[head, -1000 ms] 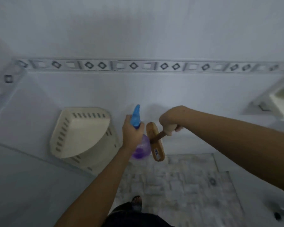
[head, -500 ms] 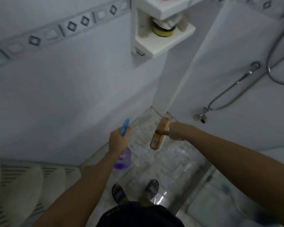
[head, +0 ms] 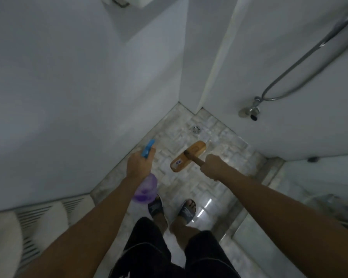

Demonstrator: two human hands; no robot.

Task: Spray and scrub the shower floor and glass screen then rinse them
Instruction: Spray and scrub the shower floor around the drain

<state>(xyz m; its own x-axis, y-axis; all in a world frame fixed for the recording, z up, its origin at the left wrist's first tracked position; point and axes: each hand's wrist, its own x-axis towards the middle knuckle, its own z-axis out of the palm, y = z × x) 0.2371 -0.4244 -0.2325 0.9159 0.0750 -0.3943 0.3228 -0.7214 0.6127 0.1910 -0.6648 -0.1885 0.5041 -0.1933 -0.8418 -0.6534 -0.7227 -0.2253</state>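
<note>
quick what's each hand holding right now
Left hand: closed, holding the spray bottle.
Right hand: closed, holding the brush by its handle.

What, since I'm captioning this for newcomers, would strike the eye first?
The left hand grips a purple spray bottle with a blue trigger at centre. Beside it, the right hand holds a wooden brush over the tiled shower floor, near the drain.
</note>
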